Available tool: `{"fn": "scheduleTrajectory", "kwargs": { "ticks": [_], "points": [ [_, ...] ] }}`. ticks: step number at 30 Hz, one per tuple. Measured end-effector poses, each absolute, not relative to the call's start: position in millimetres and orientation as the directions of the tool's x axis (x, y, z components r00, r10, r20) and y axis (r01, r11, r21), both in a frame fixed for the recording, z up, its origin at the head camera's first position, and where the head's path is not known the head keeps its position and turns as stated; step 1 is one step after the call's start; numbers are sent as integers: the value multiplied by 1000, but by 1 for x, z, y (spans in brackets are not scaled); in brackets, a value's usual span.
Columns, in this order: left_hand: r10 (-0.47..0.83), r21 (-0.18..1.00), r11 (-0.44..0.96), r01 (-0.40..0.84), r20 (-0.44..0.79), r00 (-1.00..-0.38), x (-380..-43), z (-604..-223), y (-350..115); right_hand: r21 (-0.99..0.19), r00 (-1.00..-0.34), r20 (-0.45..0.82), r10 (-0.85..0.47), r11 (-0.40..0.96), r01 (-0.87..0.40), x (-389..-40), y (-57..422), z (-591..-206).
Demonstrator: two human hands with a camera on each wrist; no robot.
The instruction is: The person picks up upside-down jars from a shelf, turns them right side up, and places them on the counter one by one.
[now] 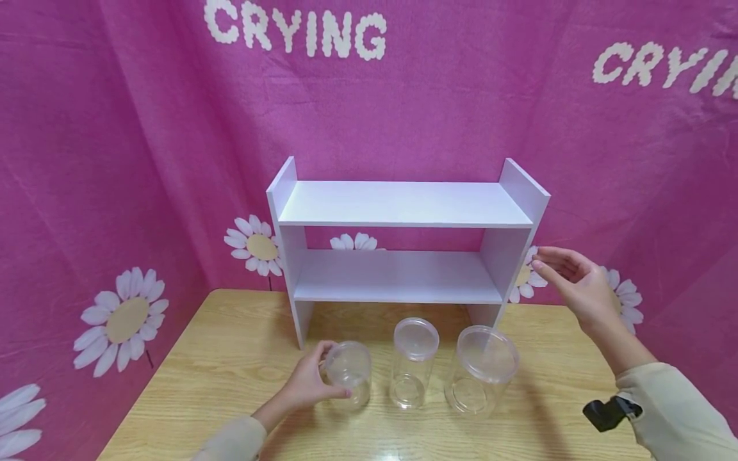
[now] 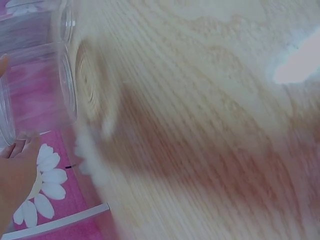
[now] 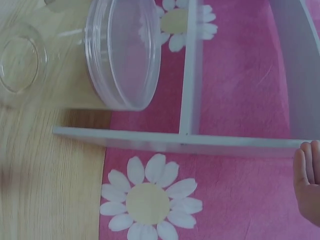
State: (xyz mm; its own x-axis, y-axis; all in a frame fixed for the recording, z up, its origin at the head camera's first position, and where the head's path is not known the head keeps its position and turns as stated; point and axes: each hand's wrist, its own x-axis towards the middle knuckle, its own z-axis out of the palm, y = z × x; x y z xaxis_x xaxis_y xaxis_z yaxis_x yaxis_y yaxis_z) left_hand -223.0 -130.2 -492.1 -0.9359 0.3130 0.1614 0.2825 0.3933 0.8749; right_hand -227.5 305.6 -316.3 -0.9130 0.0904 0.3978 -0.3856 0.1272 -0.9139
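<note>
A short clear plastic jar (image 1: 353, 368) with a lid stands at the left of a row on the wooden table. My left hand (image 1: 308, 382) grips it from its left side, thumb in front and fingers behind. In the left wrist view the jar (image 2: 37, 92) shows its base close to the tabletop. My right hand (image 1: 583, 291) is raised beside the right panel of a white two-tier shelf (image 1: 403, 203), fingers loosely bent, with nothing visible in it. The right wrist view catches only part of that hand (image 3: 308, 185), overlapping the panel's end.
To the right of the gripped jar stand a tall narrow clear jar (image 1: 414, 368) and a wide one (image 1: 484, 368), both lidded. Behind them, the shelf's two boards hold nothing. A pink curtain (image 1: 403, 115) with daisies hangs behind and left of the table (image 1: 230, 358).
</note>
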Motion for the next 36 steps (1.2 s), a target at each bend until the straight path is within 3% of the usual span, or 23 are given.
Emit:
{"fn": "scheduleTrajectory", "kwargs": {
  "ticks": [9, 15, 22, 31, 36],
  "points": [
    [346, 880, 374, 293, 161, -924, -221, -497, -130, -881, -931, 345, 116, 382, -279, -244, 319, -317],
    [331, 883, 378, 279, 153, -931, -221, -499, -129, -877, -924, 378, 64, 344, -335, -256, 319, -321],
    [328, 886, 368, 283, 161, -931, -223, -502, -130, -874, -942, 331, 57, 394, -283, -263, 319, -321],
    [334, 883, 369, 291, 167, -928, -223, -502, -129, -873, -927, 372, 54, 359, -329, -265, 315, -320],
    [333, 878, 375, 296, 170, -928, -223, -502, -126, -863, -931, 358, 70, 407, -301, -265, 315, -320]
  ]
}}
